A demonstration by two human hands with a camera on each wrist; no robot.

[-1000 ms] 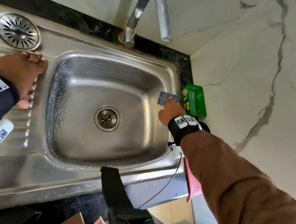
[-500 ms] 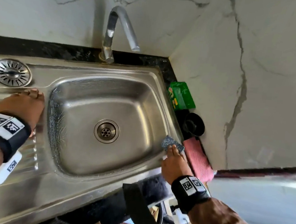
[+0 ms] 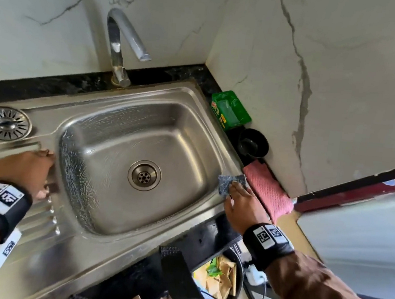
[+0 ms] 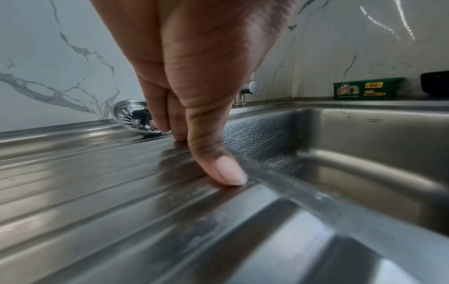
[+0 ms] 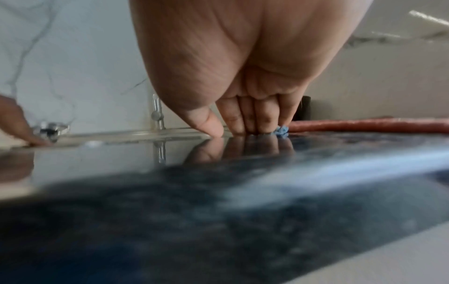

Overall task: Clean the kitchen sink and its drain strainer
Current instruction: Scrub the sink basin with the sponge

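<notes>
The steel sink (image 3: 128, 105) has soap streaks on its left wall (image 4: 262, 142) and an open drain (image 3: 144, 174). The drain strainer (image 3: 5, 123) lies on the drainboard at the far left, also visible behind my fingers (image 4: 134, 119). My left hand (image 3: 30, 169) rests with straight fingers on the drainboard beside the basin's left rim, thumb (image 4: 228, 173) pressing the steel. My right hand (image 3: 240, 197) presses a blue-grey scrub pad (image 3: 231, 180) flat onto the sink's right rim with straight fingers (image 5: 264, 119); only a corner of the pad (image 5: 282, 131) shows past them.
A curved tap (image 3: 119, 45) stands behind the basin. Along the right wall sit a green soap box (image 3: 230, 110), a black bowl (image 3: 252, 143) and a pink cloth (image 3: 268, 192). A bin with scraps (image 3: 220, 279) sits below the counter's front edge.
My right hand slid the scrub pad along the right rim, from beside the green box toward the near corner. The left hand stayed on the drainboard.
</notes>
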